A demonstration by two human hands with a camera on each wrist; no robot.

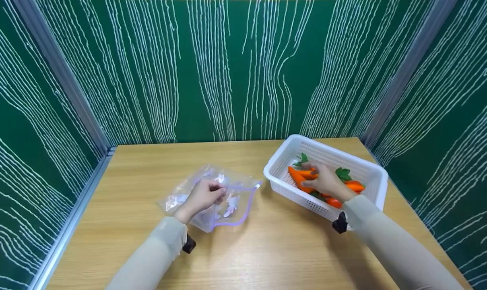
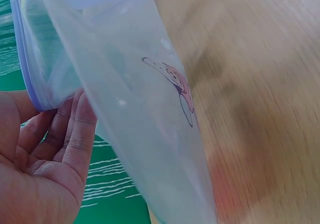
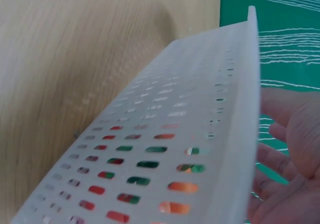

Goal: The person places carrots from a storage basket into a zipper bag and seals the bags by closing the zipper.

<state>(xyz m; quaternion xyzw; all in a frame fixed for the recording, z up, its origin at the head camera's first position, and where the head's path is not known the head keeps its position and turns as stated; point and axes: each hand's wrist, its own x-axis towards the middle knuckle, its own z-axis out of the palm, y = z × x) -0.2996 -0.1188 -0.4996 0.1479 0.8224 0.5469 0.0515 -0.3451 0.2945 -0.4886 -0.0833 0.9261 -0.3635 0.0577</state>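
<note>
A clear zip bag with a purple rim and a small printed figure lies on the table at centre left. My left hand pinches its edge between thumb and fingers; the left wrist view shows the bag's mouth held apart beside the left hand. To the right, a white perforated basket contains several orange carrots with green leaves. Inside it, my right hand reaches over the carrots, thumb and fingers spread around one. The basket wall partly hides the right hand in the right wrist view.
Beneath everything is a wooden table. Green panels with white wavy lines stand behind it and at both sides, joined by grey metal posts. Red vegetables also lie in the basket near my right wrist.
</note>
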